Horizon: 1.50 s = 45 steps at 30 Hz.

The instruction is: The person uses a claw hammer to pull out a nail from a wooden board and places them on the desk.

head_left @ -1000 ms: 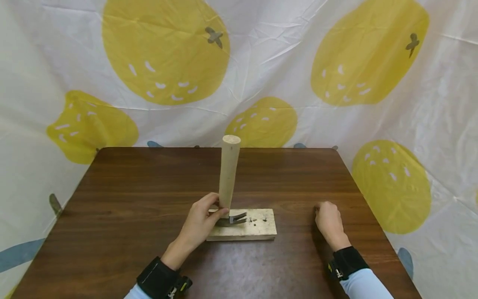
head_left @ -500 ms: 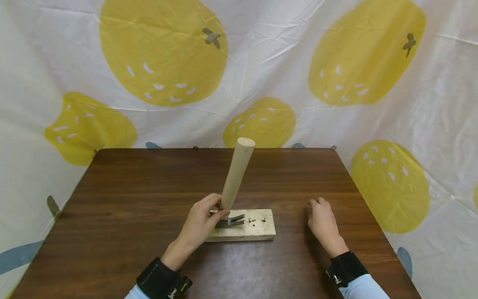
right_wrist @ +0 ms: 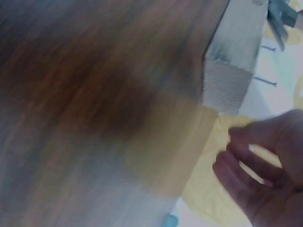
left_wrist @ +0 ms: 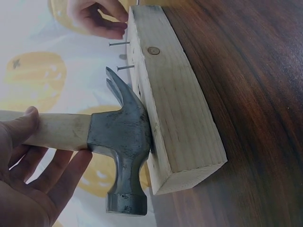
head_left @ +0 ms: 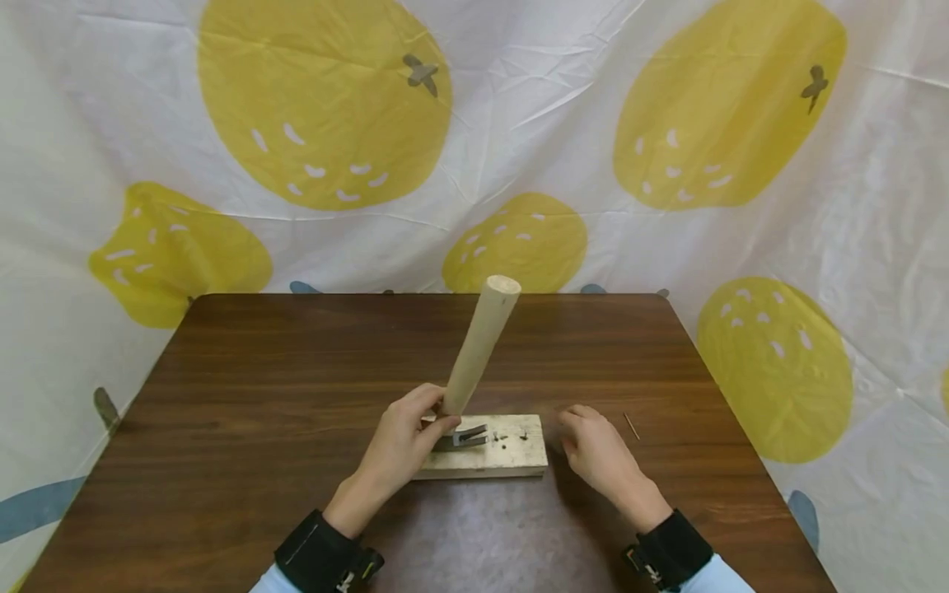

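My left hand (head_left: 393, 441) grips a claw hammer by the lower part of its pale wooden handle (head_left: 480, 350), close to the head. The handle leans up to the right. In the left wrist view the dark metal hammer head (left_wrist: 125, 135) lies against the top of a wooden block (left_wrist: 182, 104), claw toward the nails. Two nails, one nearer the claw (left_wrist: 125, 67) and one farther off (left_wrist: 118, 44), stick out of that same face. Just right of the block hovers my right hand (head_left: 602, 455), fingers loosely bent, nothing visible between thumb and fingers in the right wrist view.
A thin loose nail (head_left: 631, 426) lies on the brown wooden table (head_left: 296, 354), right of the right hand. Behind and beside the table hangs a white cloth (head_left: 519, 123) printed with yellow fruit.
My right hand has moved left from over the table's right side to the block's right end, uncovering the loose nail. The hammer handle has tilted farther right in my left hand.
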### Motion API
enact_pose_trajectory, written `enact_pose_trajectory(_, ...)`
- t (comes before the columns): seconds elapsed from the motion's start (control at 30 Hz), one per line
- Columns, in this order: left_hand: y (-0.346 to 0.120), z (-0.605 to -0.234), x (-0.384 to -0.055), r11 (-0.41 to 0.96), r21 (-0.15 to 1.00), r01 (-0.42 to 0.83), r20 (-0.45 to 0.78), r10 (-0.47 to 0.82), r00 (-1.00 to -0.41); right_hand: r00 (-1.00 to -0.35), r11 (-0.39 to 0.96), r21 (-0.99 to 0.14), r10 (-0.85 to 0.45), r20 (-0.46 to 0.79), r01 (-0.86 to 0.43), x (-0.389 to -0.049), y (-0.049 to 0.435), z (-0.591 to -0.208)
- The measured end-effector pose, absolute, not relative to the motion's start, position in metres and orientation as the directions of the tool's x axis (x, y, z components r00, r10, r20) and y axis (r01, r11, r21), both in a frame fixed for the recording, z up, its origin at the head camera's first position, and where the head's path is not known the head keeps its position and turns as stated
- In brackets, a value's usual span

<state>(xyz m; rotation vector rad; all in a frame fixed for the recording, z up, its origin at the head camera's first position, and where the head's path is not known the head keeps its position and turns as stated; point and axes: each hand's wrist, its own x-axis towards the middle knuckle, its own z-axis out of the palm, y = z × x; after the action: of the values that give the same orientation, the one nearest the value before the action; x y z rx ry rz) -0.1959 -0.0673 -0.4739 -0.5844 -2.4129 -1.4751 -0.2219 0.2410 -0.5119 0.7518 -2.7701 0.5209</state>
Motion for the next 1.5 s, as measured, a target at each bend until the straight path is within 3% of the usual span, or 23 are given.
enact_pose_trajectory(0.27, -0.064, -0.473, -0.196, 0.441, 0.756, 0.483, 0.428, 0.225, -0.875, -0.676, 0.615, -0.283, -0.641, 0.363, -0.736, -0.217, 0.230, -0.500)
enact_pose_trajectory(0.47, -0.062, -0.471, -0.196, 0.457, 0.733, 0.504, 0.447, 0.235, -0.863, -0.612, 0.542, -0.285, -0.717, 0.334, -0.791, -0.213, 0.221, -0.498)
enact_pose_trajectory(1.0, -0.054, -0.470, -0.197, 0.574, 0.626, 0.528, 0.485, 0.243, -0.840, -0.578, 0.520, -0.252, -0.749, 0.325, -0.816, -0.210, 0.214, -0.510)
enact_pose_trajectory(1.5, -0.043, -0.466, -0.199, 0.623, 0.555, 0.551, 0.486, 0.295, -0.823, -0.624, 0.571, -0.251, -0.729, 0.283, -0.781, -0.208, 0.213, -0.509)
